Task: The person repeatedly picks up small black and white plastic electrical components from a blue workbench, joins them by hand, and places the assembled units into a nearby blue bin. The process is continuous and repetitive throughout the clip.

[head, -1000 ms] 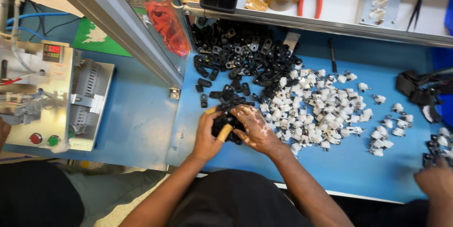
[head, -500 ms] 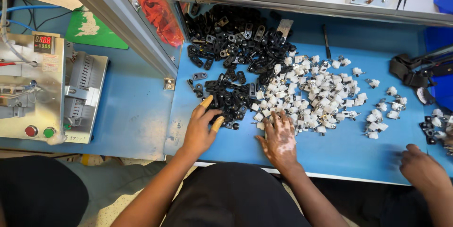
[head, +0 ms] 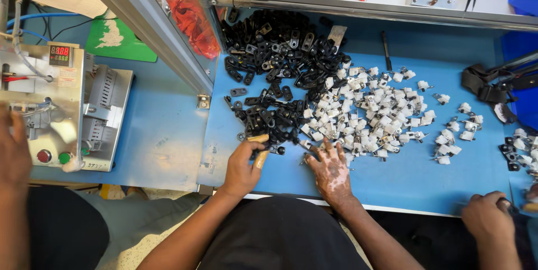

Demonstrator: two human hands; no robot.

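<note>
A heap of black plastic clips (head: 280, 62) covers the back of the blue mat (head: 392, 180). To its right lies a spread of small white clips (head: 370, 113). My left hand (head: 244, 163) is at the near edge of the black heap, its taped thumb and forefinger pinched on a black clip (head: 263, 148). My right hand (head: 332, 170) rests flat on the mat with its fingers apart. Its fingertips touch the nearest white clips, and it holds nothing that I can see.
A metal control box (head: 50, 107) with red and green buttons stands at the left, behind a slanted metal frame post (head: 157, 29). Another person's hand (head: 12, 152) is at the left edge, and a third hand (head: 490, 219) at the bottom right. A shelf (head: 392, 1) carries tape and pliers.
My right hand has left the black heap and moved right to the near edge of the white clips. My left hand has stayed at the black heap.
</note>
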